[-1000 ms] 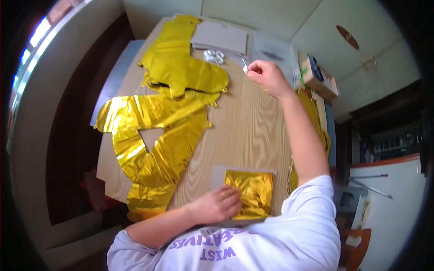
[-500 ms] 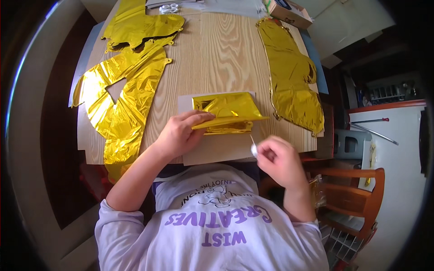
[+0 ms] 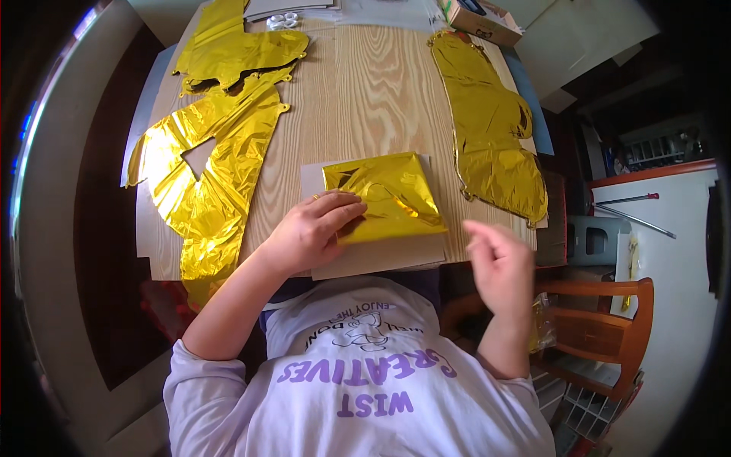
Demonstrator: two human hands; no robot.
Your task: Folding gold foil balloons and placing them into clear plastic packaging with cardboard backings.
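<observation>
A gold foil balloon (image 3: 388, 202), flat and folded into a rough rectangle, lies on a pale grey board (image 3: 411, 255) near the table's front edge. My left hand (image 3: 316, 228) grips its left side, with bent fingers on top of the foil. To the right of the foil, apart from it, my right hand (image 3: 499, 263) hangs over the front edge. Motion blurs its fingers; the index finger points up and left, and I see no object in it.
Unfolded gold foil balloons lie on the left (image 3: 221, 175), at the back left (image 3: 244, 53) and on the right (image 3: 487, 122). White rings or rolls (image 3: 283, 20) sit at the back, left of a small open box (image 3: 483, 21). A wooden chair (image 3: 590, 327) stands at lower right.
The raised foil flap has come down flat toward me over the folded balloon. My right hand moved right, away from the foil; the small white piece and thin strand at it no longer show.
</observation>
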